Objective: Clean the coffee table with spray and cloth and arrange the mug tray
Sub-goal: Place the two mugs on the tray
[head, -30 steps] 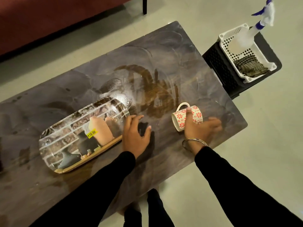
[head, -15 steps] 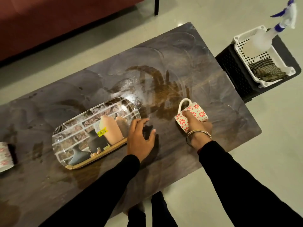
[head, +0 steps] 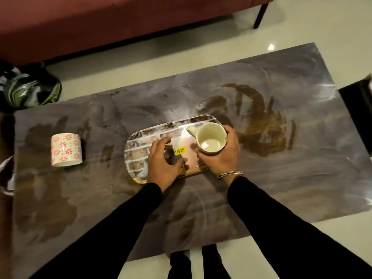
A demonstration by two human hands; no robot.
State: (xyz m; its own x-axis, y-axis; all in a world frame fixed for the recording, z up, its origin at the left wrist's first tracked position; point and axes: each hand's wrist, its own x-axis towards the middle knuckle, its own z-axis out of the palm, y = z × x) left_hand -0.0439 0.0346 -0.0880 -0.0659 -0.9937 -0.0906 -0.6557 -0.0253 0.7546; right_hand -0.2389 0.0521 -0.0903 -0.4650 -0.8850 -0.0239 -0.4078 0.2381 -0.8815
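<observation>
A glossy oval tray (head: 141, 147) with a brick print and a yellow price sticker lies in the middle of the dark coffee table (head: 281, 174). My right hand (head: 223, 160) grips a flower-patterned mug (head: 210, 140) upright over the tray's right end, its cream inside facing up and its handle pointing left. My left hand (head: 164, 166) hovers over the tray's near edge with fingers spread, holding nothing. A second flowered mug (head: 66, 150) lies on its side on the table at the left.
Wet wipe streaks and brown patches cover the tabletop. A red sofa (head: 120, 17) runs along the far side. A dark bag (head: 30, 89) sits on the floor at the far left. A black crate (head: 358, 109) shows at the right edge.
My right hand lifted the mug off the table and carried it left over the tray, turning it upright. My left hand moved onto the tray. The view swung left, hiding the basket.
</observation>
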